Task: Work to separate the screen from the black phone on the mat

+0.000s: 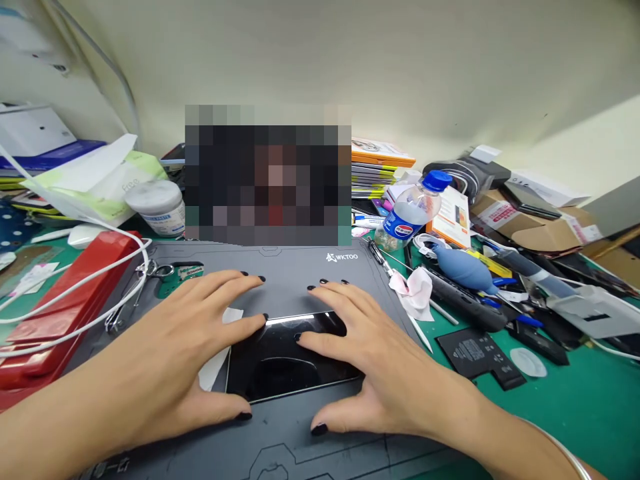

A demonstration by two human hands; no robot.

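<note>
A black phone (290, 367) with a shiny glass face lies sideways on a grey work mat (280, 427). My left hand (195, 353) spans its left end with fingers spread, a fingertip at the far edge and the thumb just past the near edge. Over the right end is my right hand (375, 347), fingers apart too. One of its fingers rests on or just above the glass, and its thumb lies in front of the near edge. White paper (216, 370) shows partly from behind my left hand and the phone's left end.
A red case (75, 293) crossed by white cables stands left, near scissors (155, 269) and a white tub (156, 207). To the right are a Pepsi bottle (413, 210), a blue air blower (463, 267), a black battery (480, 357) and tools. A pixelated area covers the back centre.
</note>
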